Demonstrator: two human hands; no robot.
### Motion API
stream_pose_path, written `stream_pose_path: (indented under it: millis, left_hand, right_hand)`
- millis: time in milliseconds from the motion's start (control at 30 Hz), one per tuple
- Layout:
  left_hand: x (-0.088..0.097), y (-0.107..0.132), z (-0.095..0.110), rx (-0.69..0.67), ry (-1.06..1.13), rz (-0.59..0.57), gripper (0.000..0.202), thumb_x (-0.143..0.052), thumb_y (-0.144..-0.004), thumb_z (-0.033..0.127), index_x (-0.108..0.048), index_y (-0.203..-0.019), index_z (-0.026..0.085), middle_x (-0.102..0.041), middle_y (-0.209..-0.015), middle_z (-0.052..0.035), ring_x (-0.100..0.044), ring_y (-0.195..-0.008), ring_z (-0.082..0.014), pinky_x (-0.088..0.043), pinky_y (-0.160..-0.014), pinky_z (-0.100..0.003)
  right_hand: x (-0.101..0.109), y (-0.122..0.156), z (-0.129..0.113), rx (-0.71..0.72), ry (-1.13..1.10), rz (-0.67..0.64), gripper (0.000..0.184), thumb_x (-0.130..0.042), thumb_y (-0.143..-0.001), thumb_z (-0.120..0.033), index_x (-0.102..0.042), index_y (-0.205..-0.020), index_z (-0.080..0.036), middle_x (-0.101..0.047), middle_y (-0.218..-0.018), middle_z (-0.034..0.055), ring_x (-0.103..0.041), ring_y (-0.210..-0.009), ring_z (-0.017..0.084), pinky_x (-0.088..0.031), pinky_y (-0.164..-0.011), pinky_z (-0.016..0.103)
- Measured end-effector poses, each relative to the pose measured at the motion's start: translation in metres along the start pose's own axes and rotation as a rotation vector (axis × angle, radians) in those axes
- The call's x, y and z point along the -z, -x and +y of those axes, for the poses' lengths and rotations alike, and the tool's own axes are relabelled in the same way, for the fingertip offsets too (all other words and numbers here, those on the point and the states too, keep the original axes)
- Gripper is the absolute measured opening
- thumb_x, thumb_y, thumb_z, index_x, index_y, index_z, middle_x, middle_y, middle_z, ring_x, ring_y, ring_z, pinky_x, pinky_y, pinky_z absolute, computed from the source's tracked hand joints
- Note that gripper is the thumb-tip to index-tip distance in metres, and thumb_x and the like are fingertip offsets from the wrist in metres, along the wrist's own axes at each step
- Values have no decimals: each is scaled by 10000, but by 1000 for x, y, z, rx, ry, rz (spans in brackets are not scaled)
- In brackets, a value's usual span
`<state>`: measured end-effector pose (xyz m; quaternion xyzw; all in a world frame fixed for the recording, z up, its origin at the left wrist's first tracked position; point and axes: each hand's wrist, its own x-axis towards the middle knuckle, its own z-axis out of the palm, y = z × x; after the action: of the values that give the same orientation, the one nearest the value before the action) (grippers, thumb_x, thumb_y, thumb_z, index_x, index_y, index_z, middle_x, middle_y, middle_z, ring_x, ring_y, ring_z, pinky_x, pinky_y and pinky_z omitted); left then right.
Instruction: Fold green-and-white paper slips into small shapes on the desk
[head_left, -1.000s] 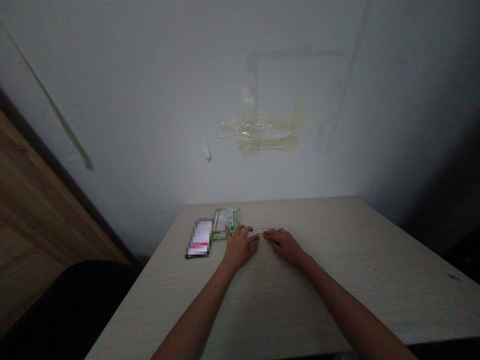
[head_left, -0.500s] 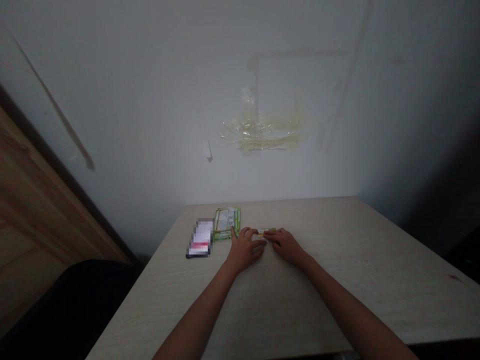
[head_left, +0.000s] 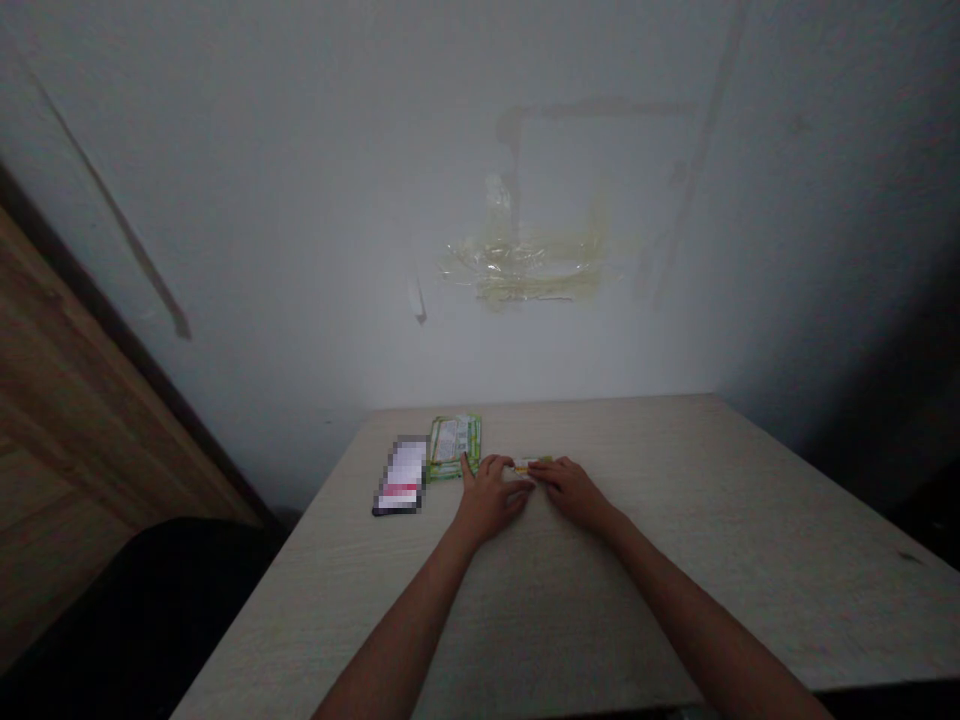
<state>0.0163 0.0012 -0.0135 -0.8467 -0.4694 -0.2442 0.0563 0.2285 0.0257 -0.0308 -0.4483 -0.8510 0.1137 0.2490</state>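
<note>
Both my hands rest on a pale wooden table (head_left: 675, 540), fingertips meeting on a small yellow-green packet (head_left: 531, 464) lying flat. My left hand (head_left: 489, 497) pinches the packet's left end with thumb and curled fingers. My right hand (head_left: 571, 491) presses its fingers on the right end. Most of the packet is hidden under the fingers. A larger green-and-white sachet (head_left: 453, 445) lies just left of my left hand.
A phone (head_left: 402, 476) with a lit screen lies left of the sachet. A white wall with tape residue (head_left: 525, 265) rises behind the table. A wooden panel (head_left: 67, 420) stands at the left, with something dark (head_left: 142, 620) below it.
My left hand has slid slightly right, closing its fingers onto the small packet beside my right hand. Nothing else has moved.
</note>
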Motion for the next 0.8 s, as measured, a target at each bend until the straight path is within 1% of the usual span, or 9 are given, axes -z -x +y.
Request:
stream_pose_path:
  millis: [233, 367, 567, 800]
  left_hand:
    - [-1, 0, -2, 32, -15, -6, 233, -613, -839, 410, -680, -1056, 462, -528, -1245, -20, -393, -1247, -272, -9, -1062, -740]
    - [-1, -1, -4, 59, -24, -15, 236, -609, -840, 414, -671, -1060, 476, -521, -1252, -18, -381, -1260, -280, -4, -1054, -749]
    - [1, -2, -7, 63, -48, -14, 246, -613, -835, 417, -664, -1063, 493, -524, -1244, -17, -387, -1255, -290, -8, -1042, -764]
    - [5, -4, -15, 132, -76, 0, 214, -582, -851, 420, -691, -1033, 452, -531, -1235, -30, -393, -1243, -296, 33, -1041, -762]
  right_hand:
    - [-2, 0, 2, 22, -6, 3, 489, -473, -834, -109, -582, -1281, -275, -599, -1320, 10, -533, -1153, 192, -381, -1026, 390]
    - [-1, 1, 0, 6, -8, -2, 491, -482, -834, -118, -578, -1287, -283, -601, -1316, 9, -526, -1166, 198, -383, -1029, 393]
    - [2, 1, -2, 10, -13, -5, 497, -477, -809, -91, -606, -1255, -268, -609, -1306, 13, -520, -1174, 193, -374, -1038, 388]
    - [3, 2, -4, 9, -7, 9, 482, -467, -831, -98, -599, -1263, -267, -609, -1306, 13, -537, -1119, 192, -387, -1020, 385]
